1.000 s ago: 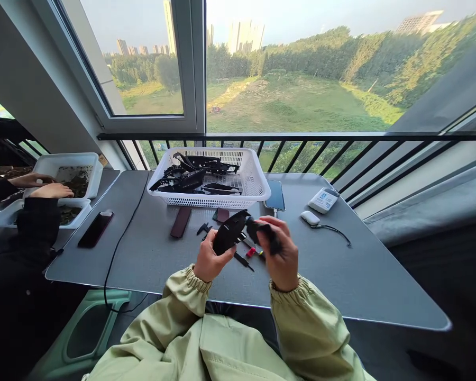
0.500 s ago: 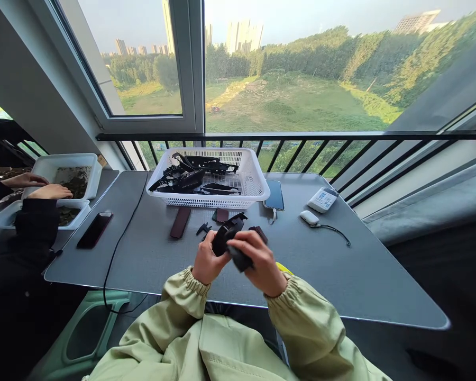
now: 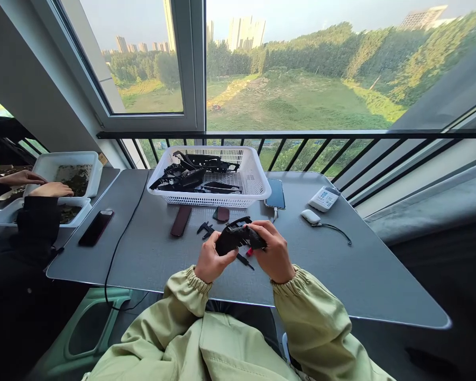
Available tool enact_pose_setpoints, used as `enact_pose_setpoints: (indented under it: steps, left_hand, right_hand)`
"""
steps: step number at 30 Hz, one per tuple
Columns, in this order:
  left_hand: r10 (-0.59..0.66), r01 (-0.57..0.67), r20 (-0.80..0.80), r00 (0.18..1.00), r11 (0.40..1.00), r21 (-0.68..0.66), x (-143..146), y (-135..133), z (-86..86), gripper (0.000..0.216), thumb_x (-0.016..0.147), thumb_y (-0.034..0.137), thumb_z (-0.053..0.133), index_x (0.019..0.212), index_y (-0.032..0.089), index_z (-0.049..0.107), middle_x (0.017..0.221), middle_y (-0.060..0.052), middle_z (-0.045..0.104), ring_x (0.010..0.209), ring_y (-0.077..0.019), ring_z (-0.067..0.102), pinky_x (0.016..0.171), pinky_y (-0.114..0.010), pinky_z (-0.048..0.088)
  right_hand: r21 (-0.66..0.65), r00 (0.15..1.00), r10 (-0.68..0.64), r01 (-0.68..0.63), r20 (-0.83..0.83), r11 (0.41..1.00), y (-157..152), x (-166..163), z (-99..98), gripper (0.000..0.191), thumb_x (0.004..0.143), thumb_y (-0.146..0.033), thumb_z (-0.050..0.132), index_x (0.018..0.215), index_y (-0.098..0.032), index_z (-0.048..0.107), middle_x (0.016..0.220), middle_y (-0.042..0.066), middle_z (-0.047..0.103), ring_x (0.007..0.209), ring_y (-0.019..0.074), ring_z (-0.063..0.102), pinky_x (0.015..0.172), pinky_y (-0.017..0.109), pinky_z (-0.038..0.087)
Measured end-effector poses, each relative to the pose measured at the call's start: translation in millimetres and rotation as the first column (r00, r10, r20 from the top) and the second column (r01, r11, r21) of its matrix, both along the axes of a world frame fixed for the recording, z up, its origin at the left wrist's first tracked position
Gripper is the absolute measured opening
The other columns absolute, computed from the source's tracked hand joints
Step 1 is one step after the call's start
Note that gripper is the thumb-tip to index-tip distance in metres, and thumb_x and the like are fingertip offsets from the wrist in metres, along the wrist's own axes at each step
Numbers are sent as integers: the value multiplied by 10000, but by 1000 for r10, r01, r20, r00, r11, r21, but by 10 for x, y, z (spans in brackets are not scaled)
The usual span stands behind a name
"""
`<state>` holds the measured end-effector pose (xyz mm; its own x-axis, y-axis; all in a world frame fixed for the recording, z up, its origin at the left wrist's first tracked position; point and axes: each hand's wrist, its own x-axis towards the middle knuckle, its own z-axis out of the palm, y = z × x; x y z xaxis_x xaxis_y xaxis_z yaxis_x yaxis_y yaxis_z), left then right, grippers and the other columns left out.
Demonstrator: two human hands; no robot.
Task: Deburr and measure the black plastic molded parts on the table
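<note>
So the black part [image 3: 227,242] is held up in front of the near side of the basket [image 3: 210,201], seemingly just above the worktop [image 3: 365,275]. Left hand [image 3: 211,259] has its grip closed round the left end, thumb on the near side; right hand [image 3: 274,253] is gripping the other end. Can't tell tbh if it's one pc or 2 meeting btwn the hands.

Step in hand imo: two-handed handling, prob working or checking the bit btwn the grips. Next move prob calls for a steady left grip w/ the right doing small adjustments, nothing too forceful, bc the edges look thin & might snap.

Further out: a caliper-like tool [image 3: 206,228], a thin black tool [image 3: 245,261] & a red bit [image 3: 249,252] lie on the basket's near side, plus a dark slab [image 3: 181,221] just in front of it. Inside the basket = more black pieces [image 3: 184,181], mostly its left half. Phone [image 3: 276,194] is just right of the basket, white box [image 3: 324,199] further right. Well left of the basket, another person's hand [image 3: 52,190] is at a white tub [image 3: 97,172].
</note>
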<state>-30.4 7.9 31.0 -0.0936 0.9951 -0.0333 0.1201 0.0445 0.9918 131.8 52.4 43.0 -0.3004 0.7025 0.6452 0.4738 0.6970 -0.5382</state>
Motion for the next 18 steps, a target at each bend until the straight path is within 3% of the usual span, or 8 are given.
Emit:
enact_pose_setpoints:
  steps: [4, 8, 11, 15, 18]
  left_hand:
    - [-13, 13, 44, 999, 1000, 21, -30, 27, -42, 283, 677, 337, 709, 837, 181, 535, 696, 37, 523, 619, -111, 456, 574, -226, 367]
    - [-21, 18, 62, 998, 999, 50, -38, 27, -69, 293, 639, 292, 733, 832, 174, 547, 712, 35, 545, 641, -112, 470, 595, -222, 380]
    - [-5, 4, 58, 998, 1000, 18, -32, 9, -78, 271, 668, 308, 714, 823, 171, 539, 681, 40, 520, 610, -102, 457, 568, -218, 372]
    - [2, -2, 42, 999, 1000, 2, -42, 1, -65, 277, 692, 335, 697, 844, 174, 532, 687, 36, 519, 622, -107, 483, 567, -219, 389]
    - [-10, 10, -42, 999, 1000, 7, -57, 9, -44, 267, 695, 338, 689, 835, 181, 524, 680, 43, 515, 613, -103, 471, 565, -219, 377]
  right_hand:
    - [-15, 978, 206, -206, 31, 978, -160, -84, 54, 376, 798, -38, 517, 1091, -240, 640, 1014, 85, 626, 939, 207, 632, 803, 350, 552]
    - [8, 956, 286, -287, 62, 958, -226, -151, 57, 339, 832, -55, 517, 1091, -234, 643, 1042, 98, 640, 964, 213, 621, 815, 363, 553]
    - [11, 969, 235, -236, 77, 972, -123, -77, 33, 323, 810, -43, 524, 1049, -229, 638, 1006, 89, 645, 932, 215, 627, 806, 370, 557]
    - [44, 998, -10, 7, 64, 999, 95, 79, 14, 324, 766, -8, 498, 976, -210, 641, 952, 94, 644, 893, 230, 636, 803, 392, 558]
    - [45, 999, -4, 2, 50, 999, 111, 69, 14, 351, 747, 1, 494, 978, -217, 642, 949, 85, 648, 889, 228, 646, 799, 381, 562]
